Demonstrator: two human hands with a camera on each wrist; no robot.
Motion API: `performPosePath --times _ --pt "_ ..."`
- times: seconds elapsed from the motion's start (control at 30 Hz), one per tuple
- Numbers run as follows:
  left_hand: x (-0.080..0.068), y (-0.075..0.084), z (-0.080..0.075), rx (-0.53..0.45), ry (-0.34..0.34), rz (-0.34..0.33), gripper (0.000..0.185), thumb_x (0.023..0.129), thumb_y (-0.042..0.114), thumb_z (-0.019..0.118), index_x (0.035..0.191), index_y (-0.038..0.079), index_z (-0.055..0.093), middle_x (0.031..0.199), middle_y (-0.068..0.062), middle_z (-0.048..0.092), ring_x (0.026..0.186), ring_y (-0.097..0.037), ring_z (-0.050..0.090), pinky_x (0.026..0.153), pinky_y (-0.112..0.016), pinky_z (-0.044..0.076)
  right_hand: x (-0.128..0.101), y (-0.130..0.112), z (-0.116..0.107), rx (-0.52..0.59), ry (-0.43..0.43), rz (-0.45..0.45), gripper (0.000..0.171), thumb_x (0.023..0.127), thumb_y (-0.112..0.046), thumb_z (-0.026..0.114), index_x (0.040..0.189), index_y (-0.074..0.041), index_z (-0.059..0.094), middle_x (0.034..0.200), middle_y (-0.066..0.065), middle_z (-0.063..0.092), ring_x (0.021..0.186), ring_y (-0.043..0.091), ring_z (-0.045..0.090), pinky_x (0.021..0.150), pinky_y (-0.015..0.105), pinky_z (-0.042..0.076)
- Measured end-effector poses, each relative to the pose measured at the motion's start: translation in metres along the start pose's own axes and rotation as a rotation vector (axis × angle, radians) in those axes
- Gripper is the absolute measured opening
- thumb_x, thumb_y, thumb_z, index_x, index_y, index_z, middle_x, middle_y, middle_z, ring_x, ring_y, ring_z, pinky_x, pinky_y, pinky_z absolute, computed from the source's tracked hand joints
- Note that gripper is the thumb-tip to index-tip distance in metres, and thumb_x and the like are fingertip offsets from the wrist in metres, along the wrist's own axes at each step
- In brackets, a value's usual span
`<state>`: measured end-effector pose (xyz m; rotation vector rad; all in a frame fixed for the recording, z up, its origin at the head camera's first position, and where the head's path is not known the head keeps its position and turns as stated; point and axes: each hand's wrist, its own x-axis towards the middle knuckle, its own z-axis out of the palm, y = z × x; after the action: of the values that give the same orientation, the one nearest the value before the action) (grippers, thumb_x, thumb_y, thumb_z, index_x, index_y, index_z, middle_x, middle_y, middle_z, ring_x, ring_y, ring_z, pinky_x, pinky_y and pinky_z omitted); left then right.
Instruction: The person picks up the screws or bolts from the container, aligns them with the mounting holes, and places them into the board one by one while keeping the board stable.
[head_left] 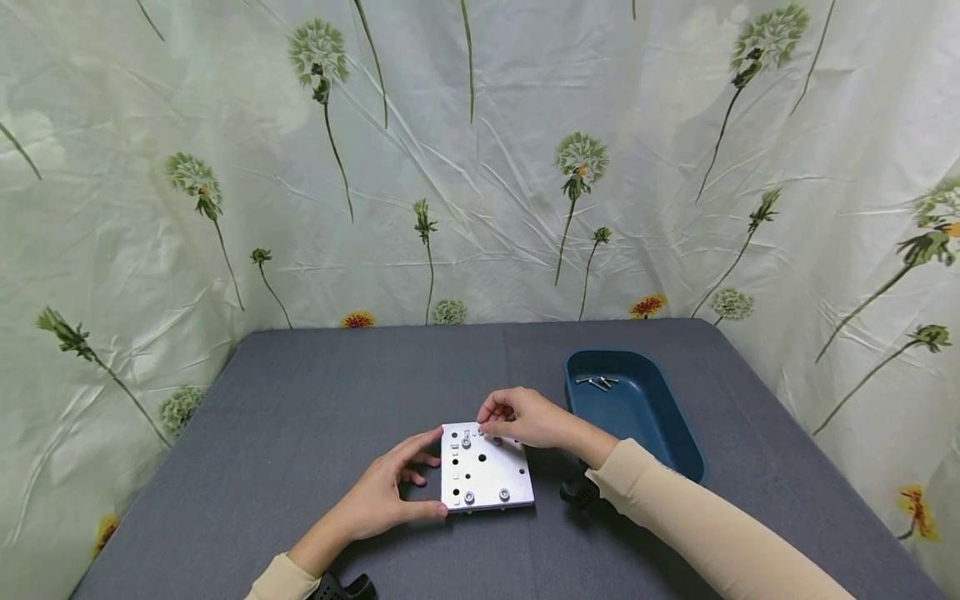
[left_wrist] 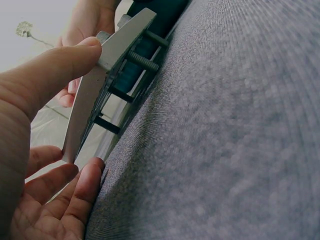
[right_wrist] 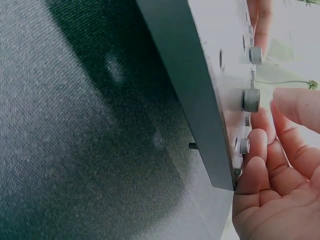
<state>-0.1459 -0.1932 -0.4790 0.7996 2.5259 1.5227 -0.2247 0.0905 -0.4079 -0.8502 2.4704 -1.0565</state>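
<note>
Head view: square silver metal plate (head_left: 491, 479) sits on or just above the dark grey cloth-covered counter (head_left: 360, 383), between both hands. Left hand (head_left: 382, 496): grip spans the plate's left edge, thumb at near corner, forefinger at far corner. Right hand (head_left: 528, 417): grip appears to pinch a small silver bolt (head_left: 481, 431) near the far edge. Blue rectangular plastic tray (head_left: 626, 417), holding loose silver screws (head_left: 600, 383), stands just beyond the right wrist; sideways room looks tighter there than leftward.

Left wrist view: dark threaded shanks (left_wrist: 144, 61) project beneath the plate. Judgement: brace both corners evenly; rocking on those ends seems possible.

Right wrist view: thumb and forefinger meet beyond a cylindrical grey bolt head (right_wrist: 251, 100); what lies between them is hidden. Best hold the bolt square to the plate, knuckles off neighbouring heads.
</note>
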Motion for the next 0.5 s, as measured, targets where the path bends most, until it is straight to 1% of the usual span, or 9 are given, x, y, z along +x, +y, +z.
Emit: performPosePath --times 0.13,0.33,0.5 --pt "0.000 0.000 0.000 0.004 0.000 0.002 0.097 0.084 0.036 0.095 0.164 0.012 0.044 0.158 -0.014 0.055 0.124 -0.021 0.066 0.092 -0.025 0.058 -0.002 0.002 -0.004 0.005 -0.004 -0.005 0.011 0.104 -0.014 0.070 0.111 -0.008 0.074 0.096 -0.001 0.071 0.081 0.008 0.058 0.073 0.022 0.047" --pt "0.000 0.001 0.000 0.006 0.002 0.000 0.098 0.084 0.036 0.095 0.163 0.012 0.044 0.157 -0.014 0.056 0.124 -0.019 0.066 0.092 -0.025 0.058 -0.006 0.004 -0.012 0.038 -0.016 -0.011 0.018 0.106 -0.017 0.068 0.116 -0.003 0.073 0.100 0.003 0.073 0.085 0.009 0.060 0.078 0.023 0.050" --pt "0.000 0.000 0.000 0.002 0.005 0.002 0.098 0.083 0.035 0.095 0.163 0.011 0.045 0.158 -0.014 0.055 0.124 -0.020 0.066 0.091 -0.025 0.058 -0.009 0.005 -0.018 0.066 -0.003 -0.004 0.022 0.107 -0.017 0.066 0.120 0.001 0.071 0.101 0.005 0.072 0.087 0.012 0.061 0.079 0.025 0.052"
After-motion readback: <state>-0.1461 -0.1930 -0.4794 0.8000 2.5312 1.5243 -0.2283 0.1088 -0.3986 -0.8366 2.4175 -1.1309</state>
